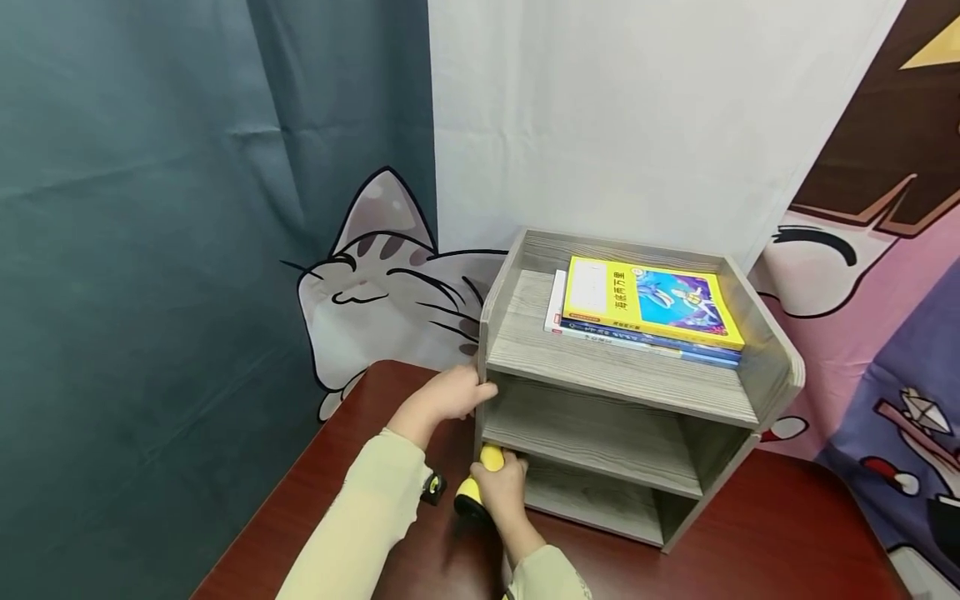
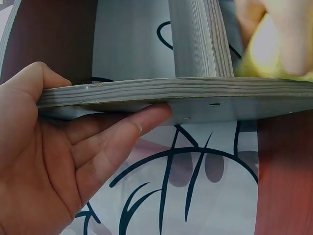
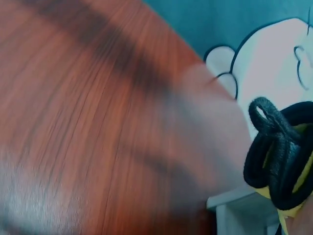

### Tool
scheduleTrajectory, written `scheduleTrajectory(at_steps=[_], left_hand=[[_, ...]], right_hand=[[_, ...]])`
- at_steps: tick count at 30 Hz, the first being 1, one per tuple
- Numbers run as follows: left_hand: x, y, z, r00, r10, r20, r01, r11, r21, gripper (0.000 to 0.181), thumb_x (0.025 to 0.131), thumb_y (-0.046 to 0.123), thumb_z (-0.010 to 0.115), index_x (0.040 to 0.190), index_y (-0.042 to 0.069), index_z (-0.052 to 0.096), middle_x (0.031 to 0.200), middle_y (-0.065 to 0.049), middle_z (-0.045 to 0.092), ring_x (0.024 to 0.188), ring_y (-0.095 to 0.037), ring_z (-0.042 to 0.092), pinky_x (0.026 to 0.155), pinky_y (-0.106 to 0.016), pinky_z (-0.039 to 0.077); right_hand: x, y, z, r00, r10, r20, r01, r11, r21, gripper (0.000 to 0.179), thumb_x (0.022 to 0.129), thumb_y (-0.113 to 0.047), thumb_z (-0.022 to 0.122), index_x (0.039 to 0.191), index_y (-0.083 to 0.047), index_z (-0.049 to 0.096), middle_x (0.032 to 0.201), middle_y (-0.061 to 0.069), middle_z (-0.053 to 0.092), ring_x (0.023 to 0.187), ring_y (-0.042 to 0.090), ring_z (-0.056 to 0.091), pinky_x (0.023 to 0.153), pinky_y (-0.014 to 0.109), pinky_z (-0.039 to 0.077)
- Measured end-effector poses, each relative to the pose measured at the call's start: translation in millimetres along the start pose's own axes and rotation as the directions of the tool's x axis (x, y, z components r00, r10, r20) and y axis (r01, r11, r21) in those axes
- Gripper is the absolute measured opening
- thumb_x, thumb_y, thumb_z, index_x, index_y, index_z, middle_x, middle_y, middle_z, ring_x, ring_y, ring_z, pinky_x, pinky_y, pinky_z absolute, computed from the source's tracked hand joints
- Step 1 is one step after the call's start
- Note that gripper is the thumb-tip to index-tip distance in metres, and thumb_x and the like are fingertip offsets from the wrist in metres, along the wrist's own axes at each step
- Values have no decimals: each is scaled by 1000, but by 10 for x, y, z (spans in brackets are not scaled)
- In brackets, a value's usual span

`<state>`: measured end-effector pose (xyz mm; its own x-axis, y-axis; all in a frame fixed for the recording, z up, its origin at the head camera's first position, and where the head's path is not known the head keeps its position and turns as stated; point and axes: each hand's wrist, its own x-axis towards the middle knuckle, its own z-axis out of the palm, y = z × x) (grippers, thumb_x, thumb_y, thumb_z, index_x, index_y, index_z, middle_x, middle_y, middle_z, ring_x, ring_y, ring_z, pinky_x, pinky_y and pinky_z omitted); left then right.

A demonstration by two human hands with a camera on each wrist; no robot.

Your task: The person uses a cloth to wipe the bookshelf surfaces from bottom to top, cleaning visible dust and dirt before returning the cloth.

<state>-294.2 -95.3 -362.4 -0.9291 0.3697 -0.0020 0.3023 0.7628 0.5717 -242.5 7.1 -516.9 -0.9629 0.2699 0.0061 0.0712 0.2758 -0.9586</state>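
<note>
A grey wood-grain shelf unit (image 1: 525, 342) stands upright on a dark red table. My left hand (image 1: 450, 393) grips the front edge of its left side panel. In the left wrist view the thumb lies on one face of that panel (image 2: 195, 88) and the fingers (image 2: 151, 117) on the other. Lower down, my right hand (image 1: 506, 492) holds a bunched yellow cloth (image 1: 468, 490) against the left panel, near the lower compartments. Black edging with a small loop (image 3: 281, 156) shows on the cloth in the right wrist view. The right fingertips are partly hidden.
Several books (image 1: 645, 300) lie stacked on the unit's top tray, a yellow one uppermost. Below are two compartments. The table (image 1: 795, 517) extends on both sides of the unit. Curtains printed with cartoon figures (image 1: 382, 292) hang close behind.
</note>
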Motion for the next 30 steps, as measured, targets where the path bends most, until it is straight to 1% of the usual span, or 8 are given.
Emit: scheduleTrajectory(at_steps=[4,6,11,18,21,24,26,30], left_hand=[[-11,-13,-29,1000,-8,-6,8,1000,-11,39,91,24,49,125,7,45,52,-2,48,42,-16,48,46,-28,42],[-13,-11,-36,1000,-6,-9,5,1000,-8,38,91,24,49,124,6,46,51,-2,48,42,-16,48,45,-28,40],[-7,-3,-39,1000,-2,-16,2,1000,-4,38,91,24,49,122,3,48,49,-2,46,41,-15,46,42,-27,37],[9,-10,-26,1000,-1,-11,1,1000,-10,39,91,27,48,124,6,47,49,-1,46,42,-14,46,45,-26,39],[12,-22,-18,1000,-10,-17,10,1000,-5,36,90,27,48,118,5,51,49,0,45,42,-14,46,44,-27,38],[13,-29,-5,1000,-20,-20,20,1000,1,36,90,27,48,116,3,52,48,0,45,42,-14,46,45,-27,38],[10,-25,4,1000,-21,-20,21,1000,9,36,89,28,48,115,3,52,48,0,44,43,-13,46,45,-27,38],[9,-13,23,1000,-13,-20,13,1000,12,40,89,28,48,119,2,51,48,1,44,43,-13,45,46,-27,39]], right_hand=[[-48,-93,32,1000,-7,-25,10,996,93,42,67,-4,65,104,12,54,94,17,37,71,24,47,55,31,44],[-58,-99,51,999,-13,-36,17,991,132,39,67,-3,65,103,10,55,94,16,36,71,23,47,56,31,44],[-59,-38,91,997,-47,-58,55,989,137,32,66,-3,66,96,5,59,92,13,35,69,21,45,54,29,43],[-41,83,113,996,-60,-71,67,992,105,29,66,-6,68,94,-2,61,90,12,36,69,21,44,54,29,41],[-35,133,101,996,-71,-55,74,996,40,29,67,-10,68,94,-2,62,89,13,37,68,22,44,54,30,41],[-24,217,81,995,-89,-33,86,993,-85,37,67,-13,68,102,-1,63,91,14,39,69,23,44,56,32,41],[-13,285,70,994,-107,-25,100,978,-183,41,66,-14,69,104,0,64,92,14,42,72,24,45,60,35,41],[-8,383,44,986,-167,-2,157,929,-336,47,63,-16,70,107,2,65,95,18,46,80,30,50,67,41,43]])
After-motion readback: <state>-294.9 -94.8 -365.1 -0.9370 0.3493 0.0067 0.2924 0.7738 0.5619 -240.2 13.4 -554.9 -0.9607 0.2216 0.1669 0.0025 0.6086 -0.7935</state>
